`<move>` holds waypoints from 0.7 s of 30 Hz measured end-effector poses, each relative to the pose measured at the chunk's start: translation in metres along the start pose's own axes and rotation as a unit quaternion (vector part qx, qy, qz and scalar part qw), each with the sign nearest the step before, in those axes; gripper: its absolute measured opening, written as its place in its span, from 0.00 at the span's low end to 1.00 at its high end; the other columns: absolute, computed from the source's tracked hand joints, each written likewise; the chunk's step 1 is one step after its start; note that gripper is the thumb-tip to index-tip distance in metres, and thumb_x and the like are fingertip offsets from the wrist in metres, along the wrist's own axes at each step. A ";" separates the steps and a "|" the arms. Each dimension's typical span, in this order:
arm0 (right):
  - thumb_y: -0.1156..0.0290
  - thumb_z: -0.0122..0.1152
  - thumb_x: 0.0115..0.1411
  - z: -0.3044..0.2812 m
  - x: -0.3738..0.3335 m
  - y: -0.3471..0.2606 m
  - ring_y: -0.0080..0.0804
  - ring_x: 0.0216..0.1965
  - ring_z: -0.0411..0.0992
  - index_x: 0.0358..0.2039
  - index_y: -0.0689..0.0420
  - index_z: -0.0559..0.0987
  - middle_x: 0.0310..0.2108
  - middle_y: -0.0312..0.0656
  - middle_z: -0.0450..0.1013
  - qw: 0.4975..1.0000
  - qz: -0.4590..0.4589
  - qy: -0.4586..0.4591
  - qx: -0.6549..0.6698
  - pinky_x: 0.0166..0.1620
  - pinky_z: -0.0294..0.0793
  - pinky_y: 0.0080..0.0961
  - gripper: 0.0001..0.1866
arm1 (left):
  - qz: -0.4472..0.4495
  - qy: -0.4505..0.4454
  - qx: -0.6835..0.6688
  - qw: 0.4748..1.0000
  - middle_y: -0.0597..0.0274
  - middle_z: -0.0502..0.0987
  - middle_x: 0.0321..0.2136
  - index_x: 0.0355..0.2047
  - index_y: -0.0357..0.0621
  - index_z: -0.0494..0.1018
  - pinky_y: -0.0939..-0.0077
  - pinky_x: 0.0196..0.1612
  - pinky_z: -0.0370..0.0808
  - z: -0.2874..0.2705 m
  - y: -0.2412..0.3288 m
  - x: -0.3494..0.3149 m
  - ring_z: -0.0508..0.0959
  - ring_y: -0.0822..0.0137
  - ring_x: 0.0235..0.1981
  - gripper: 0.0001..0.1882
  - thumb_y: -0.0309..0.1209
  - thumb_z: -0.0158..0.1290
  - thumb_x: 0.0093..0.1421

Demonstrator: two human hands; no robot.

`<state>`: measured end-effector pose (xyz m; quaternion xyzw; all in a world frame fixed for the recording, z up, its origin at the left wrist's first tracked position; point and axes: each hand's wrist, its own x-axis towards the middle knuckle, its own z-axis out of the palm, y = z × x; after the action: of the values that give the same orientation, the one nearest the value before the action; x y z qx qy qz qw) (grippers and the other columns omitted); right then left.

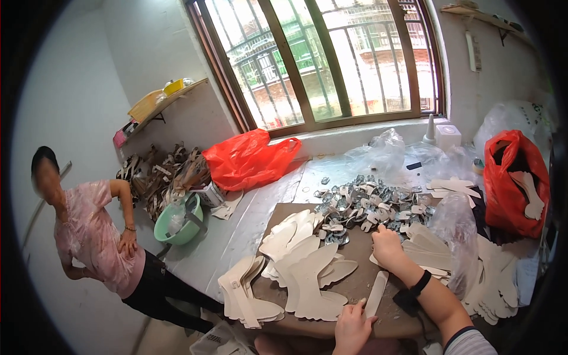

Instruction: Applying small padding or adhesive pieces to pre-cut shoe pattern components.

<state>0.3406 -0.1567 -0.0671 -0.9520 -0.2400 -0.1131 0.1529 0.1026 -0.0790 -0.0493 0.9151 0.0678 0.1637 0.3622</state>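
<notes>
- One strip (376, 294), near end pinched in left hand (352, 327), long axis pointing away toward right hand (388, 247).
- Clips (368, 207) just beyond right hand, the nearer one; whether gripping any, cannot tell.

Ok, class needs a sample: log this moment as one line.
left hand: holds pale strip; right hand: at near edge of metal pieces, grip unclear; nearby: pale cutouts

Pale walls (77, 89), a bright, brown-framed barred window (327, 59), and shelves (178, 96) on either side.
</notes>
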 end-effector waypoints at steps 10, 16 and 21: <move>0.79 0.60 0.45 -0.021 0.000 -0.012 0.47 0.40 0.68 0.30 0.64 0.79 0.35 0.48 0.69 0.971 -0.057 0.143 0.184 0.46 0.70 0.36 0.09 | -0.024 0.038 -0.022 0.999 0.48 0.74 0.33 0.39 0.40 0.71 0.57 0.38 0.71 0.000 0.009 0.002 0.74 0.46 0.36 0.20 0.25 0.64 0.45; 0.78 0.64 0.45 -0.064 -0.004 -0.032 0.44 0.35 0.71 0.29 0.59 0.81 0.33 0.45 0.71 0.951 -0.063 0.131 0.274 0.42 0.72 0.35 0.08 | -0.028 -0.003 -0.006 1.000 0.50 0.74 0.34 0.39 0.39 0.74 0.60 0.38 0.74 0.011 -0.013 0.008 0.76 0.49 0.35 0.13 0.32 0.59 0.55; 0.78 0.65 0.49 -0.119 -0.024 -0.070 0.32 0.28 0.74 0.28 0.59 0.82 0.32 0.40 0.72 0.926 -0.045 0.134 0.351 0.31 0.74 0.25 0.04 | 0.003 0.041 -0.022 0.999 0.50 0.74 0.31 0.40 0.39 0.74 0.60 0.34 0.74 0.025 -0.033 0.026 0.76 0.50 0.31 0.14 0.31 0.59 0.55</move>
<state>0.2683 -0.1491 0.0533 -0.8013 -0.2845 -0.1550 0.5029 0.1354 -0.0645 -0.0820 0.8997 0.0763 0.2035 0.3785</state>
